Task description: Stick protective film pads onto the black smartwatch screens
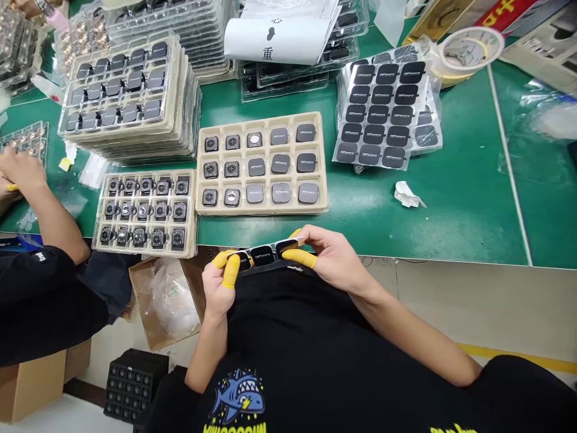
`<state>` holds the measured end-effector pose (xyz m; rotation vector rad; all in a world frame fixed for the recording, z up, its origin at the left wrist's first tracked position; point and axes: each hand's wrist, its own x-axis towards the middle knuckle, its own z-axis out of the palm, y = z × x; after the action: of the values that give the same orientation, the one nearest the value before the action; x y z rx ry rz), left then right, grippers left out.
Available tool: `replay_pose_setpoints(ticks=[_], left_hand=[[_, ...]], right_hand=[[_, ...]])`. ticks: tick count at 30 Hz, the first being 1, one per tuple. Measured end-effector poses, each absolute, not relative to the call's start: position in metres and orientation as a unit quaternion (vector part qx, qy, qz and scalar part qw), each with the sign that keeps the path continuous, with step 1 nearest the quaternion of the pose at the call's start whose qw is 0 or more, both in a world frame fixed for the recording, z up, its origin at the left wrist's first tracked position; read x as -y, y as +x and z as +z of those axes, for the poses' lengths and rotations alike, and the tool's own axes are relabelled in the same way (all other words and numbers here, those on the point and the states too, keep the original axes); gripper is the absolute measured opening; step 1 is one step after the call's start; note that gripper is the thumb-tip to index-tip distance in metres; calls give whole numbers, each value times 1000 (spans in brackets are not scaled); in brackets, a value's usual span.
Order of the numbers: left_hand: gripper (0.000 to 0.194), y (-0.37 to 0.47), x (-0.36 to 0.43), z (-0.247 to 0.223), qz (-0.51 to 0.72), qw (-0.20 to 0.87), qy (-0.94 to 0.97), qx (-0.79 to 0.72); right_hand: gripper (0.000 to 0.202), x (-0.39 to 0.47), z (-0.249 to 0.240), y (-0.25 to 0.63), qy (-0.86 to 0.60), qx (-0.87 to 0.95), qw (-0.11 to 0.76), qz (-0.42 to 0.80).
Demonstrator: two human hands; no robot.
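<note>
A strip of black square film stickers [262, 255] is stretched between my hands at the table's front edge. My left hand [219, 282], in yellow finger cots, pinches its left end. The right end is pinched by my right hand [331, 255], also with yellow finger cots. Just beyond lies a beige tray [262, 210] of square watch bodies; those on its right side have black labelled film on top, while several at the left show their round sensor backs. Sheets of the same black stickers [376, 114] lie stacked to the right.
Left of the beige tray is another watch tray [193, 219], with stacked trays [174, 114] behind. Tape rolls [471, 48], a crumpled paper scrap [408, 195] and white papers [274, 39] lie on the green table. A co-worker's hand [22, 171] is far left; below sits a cardboard box [139, 282].
</note>
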<state>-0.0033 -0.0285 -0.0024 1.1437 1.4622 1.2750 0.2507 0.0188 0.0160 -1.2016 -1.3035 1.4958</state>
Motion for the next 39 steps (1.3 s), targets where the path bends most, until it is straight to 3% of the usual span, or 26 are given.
replay_pose_setpoints(ticks=[6, 8, 11, 13, 15, 18, 23, 27, 31, 32, 34, 36, 39], left_hand=[[54, 2, 27, 0, 530, 511, 420, -530], [40, -1, 28, 0, 546, 480, 410, -551], [25, -11, 30, -1, 569, 400, 454, -557], [22, -19, 30, -1, 552, 360, 525, -538], [21, -24, 32, 1, 526, 320, 595, -517], [23, -29, 38, 6, 517, 249, 640, -512], [24, -34, 55, 3, 521, 198, 631, -541], [28, -28, 53, -6, 544, 190, 606, -548], [27, -13, 42, -8, 546, 157, 612, -550], [28, -9, 40, -7, 543, 148, 620, -547], [30, 0, 37, -3, 530, 136, 649, -529], [36, 7, 36, 1, 498, 136, 694, -502], [54, 17, 37, 5, 418, 109, 765, -478]], right_hand=[[55, -22, 25, 245, -460, 533, 397, 589], [43, -39, 29, 251, -458, 587, 394, 538], [28, -100, 34, 254, -493, 680, 400, 367], [26, -157, 35, 249, -518, 740, 347, 254], [32, -214, 33, 237, -546, 780, 241, 187], [36, -271, 28, 217, -553, 803, 162, 152], [33, -287, 20, 201, -546, 807, 176, 144], [20, -266, 25, 204, -561, 783, 221, 154], [33, -195, 41, 210, -566, 750, 282, 196], [31, -168, 46, 212, -550, 746, 300, 226], [25, -109, 53, 217, -461, 698, 377, 398], [22, -58, 55, 221, -415, 668, 364, 499], [21, -13, 51, 220, -438, 616, 356, 549]])
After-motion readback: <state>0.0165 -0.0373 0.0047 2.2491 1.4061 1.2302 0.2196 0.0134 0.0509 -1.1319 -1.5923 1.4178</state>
